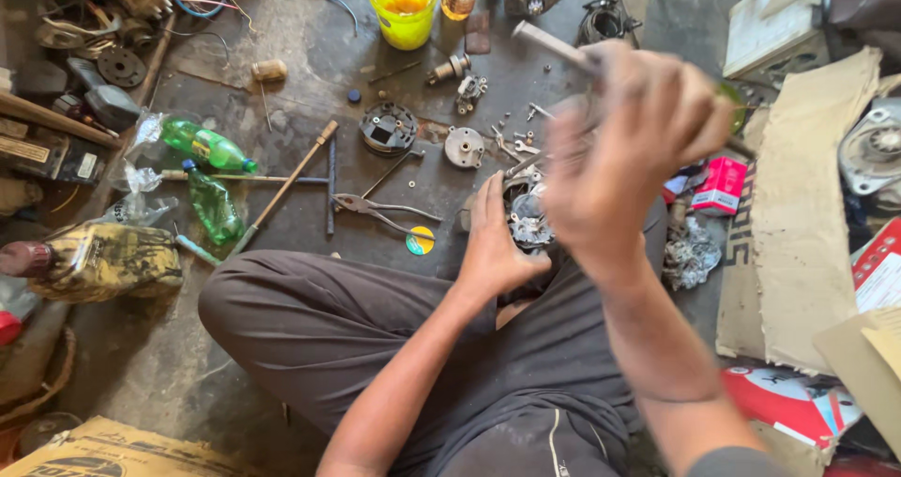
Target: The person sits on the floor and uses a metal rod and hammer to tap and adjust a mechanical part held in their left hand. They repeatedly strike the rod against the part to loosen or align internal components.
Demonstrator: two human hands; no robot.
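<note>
Steadying a round metal motor housing (527, 216) at centre frame, wedged against the crossed legs, with the left hand (493, 242) spread flat on its near edge, fingers apart and pressing rather than gripping. Held high above it and blurred, the right hand (624, 135), closed around a pale-handled tool (554, 44) whose shaft pokes toward the upper middle of the frame; working end hidden in the blur, so cannot tell hammer from driver. Judged as the top of a striking stroke in a strip-down of the housing. Calls next for a blow landing squarely on the housing, well clear of the left fingers lying just beside the target.

Scattered close by: loose bolts and small fittings (516, 139) just above the housing, a round plate (465, 147), a black ring-shaped part (388, 127), and pliers (380, 210) lying open left of centre. Further left, two green bottles (202, 144); at top, a yellow bucket (404, 3). Right of the hands, a red box (720, 184), crumpled foil (690, 252) and a cardboard sheet (798, 233), crowding that side.
</note>
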